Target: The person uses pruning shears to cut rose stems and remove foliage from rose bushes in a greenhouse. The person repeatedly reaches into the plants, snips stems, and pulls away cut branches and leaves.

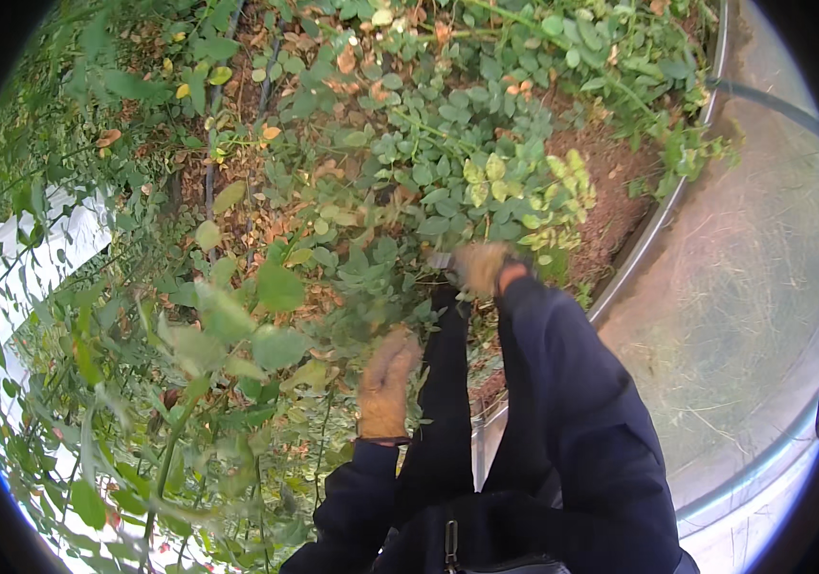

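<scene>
My left hand (385, 387), in a tan work glove, reaches into leafy green stems left of my legs; its fingertips are partly among the leaves, and whether it grips a stem cannot be told. My right hand (484, 267), in a similar glove and blurred, is farther forward, low at the base of rose-like plants (452, 158). A small greyish metallic piece (440, 260) shows at its fingers, most of it hidden; its kind is unclear. Pale yellow-green leaves (497, 179) hang just beyond the right hand.
A metal edge rail (657, 219) curves along the soil bed (606, 172) at right, with clear plastic sheeting (732, 287) beyond it. Dark hoses (212, 158) run through dry leaves at upper left. Tall stems (172, 445) rise close at lower left, with white sheeting (65, 244) behind foliage.
</scene>
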`<action>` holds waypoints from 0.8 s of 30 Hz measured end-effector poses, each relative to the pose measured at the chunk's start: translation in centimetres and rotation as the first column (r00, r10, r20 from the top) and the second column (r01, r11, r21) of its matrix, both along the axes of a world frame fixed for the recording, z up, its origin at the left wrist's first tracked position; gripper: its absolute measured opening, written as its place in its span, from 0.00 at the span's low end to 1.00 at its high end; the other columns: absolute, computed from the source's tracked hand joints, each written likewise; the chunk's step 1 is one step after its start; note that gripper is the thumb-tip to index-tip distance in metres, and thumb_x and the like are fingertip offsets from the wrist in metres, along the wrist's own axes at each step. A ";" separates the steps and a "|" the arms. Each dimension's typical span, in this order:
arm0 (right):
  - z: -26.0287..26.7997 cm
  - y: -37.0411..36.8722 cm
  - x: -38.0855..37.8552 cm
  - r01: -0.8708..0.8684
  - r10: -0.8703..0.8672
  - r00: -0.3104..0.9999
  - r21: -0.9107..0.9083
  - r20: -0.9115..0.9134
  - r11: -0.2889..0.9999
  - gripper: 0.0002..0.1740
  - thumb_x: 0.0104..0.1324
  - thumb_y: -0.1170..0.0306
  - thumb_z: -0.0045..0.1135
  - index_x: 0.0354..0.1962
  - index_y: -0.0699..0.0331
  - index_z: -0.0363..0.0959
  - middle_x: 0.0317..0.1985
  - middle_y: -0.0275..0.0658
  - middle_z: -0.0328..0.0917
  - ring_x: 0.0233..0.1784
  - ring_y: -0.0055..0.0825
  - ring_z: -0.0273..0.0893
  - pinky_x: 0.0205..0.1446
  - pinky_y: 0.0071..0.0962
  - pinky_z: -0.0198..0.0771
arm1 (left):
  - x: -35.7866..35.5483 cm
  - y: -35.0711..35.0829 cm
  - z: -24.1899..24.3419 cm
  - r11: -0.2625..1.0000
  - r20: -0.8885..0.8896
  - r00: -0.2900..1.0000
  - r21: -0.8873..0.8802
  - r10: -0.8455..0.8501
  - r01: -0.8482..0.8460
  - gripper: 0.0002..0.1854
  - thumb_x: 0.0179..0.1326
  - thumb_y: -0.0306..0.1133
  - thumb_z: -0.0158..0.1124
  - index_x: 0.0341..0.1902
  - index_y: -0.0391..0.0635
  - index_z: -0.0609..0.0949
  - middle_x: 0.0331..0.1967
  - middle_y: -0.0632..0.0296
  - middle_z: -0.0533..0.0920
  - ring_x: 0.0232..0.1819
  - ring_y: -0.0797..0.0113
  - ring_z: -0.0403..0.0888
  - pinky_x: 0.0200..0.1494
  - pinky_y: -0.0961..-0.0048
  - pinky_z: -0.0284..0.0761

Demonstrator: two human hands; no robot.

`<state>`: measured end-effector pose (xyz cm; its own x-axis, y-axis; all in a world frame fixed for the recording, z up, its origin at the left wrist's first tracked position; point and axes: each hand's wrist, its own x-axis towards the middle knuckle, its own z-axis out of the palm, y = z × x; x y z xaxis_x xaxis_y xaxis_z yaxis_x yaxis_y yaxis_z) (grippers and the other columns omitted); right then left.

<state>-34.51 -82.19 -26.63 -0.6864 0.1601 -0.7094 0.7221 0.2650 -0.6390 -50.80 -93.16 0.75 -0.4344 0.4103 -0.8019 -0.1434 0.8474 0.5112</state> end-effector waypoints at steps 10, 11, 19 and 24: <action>-9.0 -4.5 6.1 0.282 -0.448 0.873 0.549 0.192 0.787 0.26 0.65 0.58 0.61 0.61 0.53 0.82 0.51 0.49 0.88 0.57 0.47 0.87 0.62 0.51 0.79 | -11.1 9.6 -0.4 0.909 -0.515 0.839 0.413 0.175 0.064 0.28 0.76 0.38 0.68 0.74 0.38 0.77 0.64 0.48 0.85 0.64 0.57 0.84 0.72 0.59 0.77; -5.8 -3.8 8.2 0.276 -0.433 0.872 0.499 0.229 0.821 0.28 0.64 0.57 0.62 0.63 0.50 0.81 0.52 0.48 0.88 0.57 0.47 0.87 0.63 0.51 0.79 | -11.5 11.2 -1.3 0.870 -0.413 0.888 0.491 0.204 0.029 0.28 0.77 0.38 0.67 0.74 0.38 0.77 0.64 0.48 0.85 0.64 0.57 0.84 0.72 0.58 0.77; 14.5 4.5 13.7 0.298 -0.286 0.925 -0.011 0.252 0.955 0.41 0.64 0.45 0.58 0.75 0.40 0.70 0.64 0.47 0.84 0.67 0.52 0.83 0.66 0.51 0.78 | -14.9 19.3 -2.6 0.794 -0.290 0.957 0.579 -0.014 0.187 0.28 0.77 0.42 0.67 0.75 0.41 0.78 0.62 0.51 0.87 0.61 0.59 0.86 0.70 0.58 0.78; 18.0 4.4 16.6 0.569 -0.544 0.792 -0.008 0.278 0.823 0.41 0.63 0.43 0.62 0.73 0.42 0.72 0.62 0.49 0.84 0.66 0.53 0.82 0.67 0.50 0.76 | -13.6 22.0 -0.1 0.884 -0.476 0.878 0.389 -0.050 0.261 0.28 0.73 0.48 0.71 0.67 0.40 0.84 0.59 0.56 0.88 0.56 0.65 0.87 0.64 0.64 0.82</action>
<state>-17.91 -77.83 -8.63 -0.2935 0.3889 -0.8733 0.8654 -0.2801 -0.4156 -64.37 -71.11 0.60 -0.5959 0.7576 -0.2664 0.3001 0.5178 0.8012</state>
